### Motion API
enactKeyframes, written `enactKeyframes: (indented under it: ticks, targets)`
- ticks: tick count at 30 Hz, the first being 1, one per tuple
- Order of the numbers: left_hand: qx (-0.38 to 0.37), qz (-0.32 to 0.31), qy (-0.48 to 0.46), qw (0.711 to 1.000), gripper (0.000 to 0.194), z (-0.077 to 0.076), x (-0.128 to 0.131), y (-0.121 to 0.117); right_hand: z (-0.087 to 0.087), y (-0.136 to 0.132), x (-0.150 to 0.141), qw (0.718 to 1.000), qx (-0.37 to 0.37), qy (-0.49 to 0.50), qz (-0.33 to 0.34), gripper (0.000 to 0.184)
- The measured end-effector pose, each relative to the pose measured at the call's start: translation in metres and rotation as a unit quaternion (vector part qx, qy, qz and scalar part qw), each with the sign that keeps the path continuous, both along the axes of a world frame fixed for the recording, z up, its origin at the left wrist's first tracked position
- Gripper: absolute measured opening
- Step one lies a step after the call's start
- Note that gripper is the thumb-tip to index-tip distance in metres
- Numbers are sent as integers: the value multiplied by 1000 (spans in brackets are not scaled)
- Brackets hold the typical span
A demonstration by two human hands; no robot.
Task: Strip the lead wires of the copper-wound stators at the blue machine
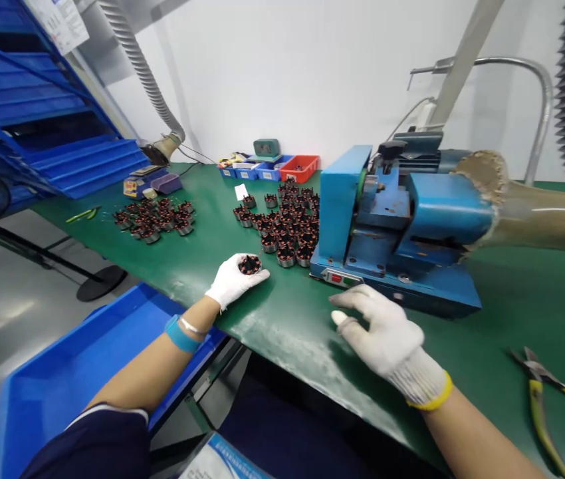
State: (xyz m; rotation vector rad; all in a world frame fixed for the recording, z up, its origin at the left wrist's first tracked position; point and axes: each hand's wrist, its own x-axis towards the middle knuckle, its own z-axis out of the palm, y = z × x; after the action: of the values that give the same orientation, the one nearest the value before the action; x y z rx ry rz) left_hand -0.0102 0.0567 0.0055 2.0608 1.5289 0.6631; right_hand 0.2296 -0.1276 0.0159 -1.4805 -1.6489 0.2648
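Wound stator: held just above or on the desk (197, 243), near its front edge; whether it is touching cannot be told.
Left hand (231, 281): white-gloved, clamped around the wound stator (250, 265), with the dark, copper-dotted end turned up.
Right hand (387, 336): gloved and empty, fingers apart and half curled, near the switch panel (343, 278).
Handling: compact, stiff and fairly heavy, by its look; the metal rim may be slippery in cloth, and the upright prongs and copper coils could be bent or nicked.
Hold: best taken by the metal outer ring, with the prongs left untouched.
Crowded side: packed stators (287, 229) are set beyond the hand, close against the blue machine (437, 206).
Open room: bare green surface is seen between the hands and toward the left cluster (153, 219).
Edges: a drop is formed at the front, with a blue tray (68, 372) below; pliers (536, 386) are seen at far right.
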Motion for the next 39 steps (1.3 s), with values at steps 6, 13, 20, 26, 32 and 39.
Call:
enactKeyframes:
  ticks: [6,13,20,26,32,39]
  targets:
    - [31,-72,-214,974,64,3,90,-86,-2,2,-21,973,-86,205,-56,79]
    - [14,-243,-286,927,76,15,170,-109,3,14,19,920,56,336,-193,55]
    - [36,-249,-242,937,63,36,208,-94,18,17,47,880,129,390,-239,57]
    - [54,-222,-182,956,38,59,217,-103,30,14,57,868,137,422,-222,45]
    - [70,-221,-157,960,37,67,221,-108,26,14,63,852,151,462,-194,46]
    - [42,-258,-252,932,49,52,209,-110,18,10,55,870,162,422,-199,55]
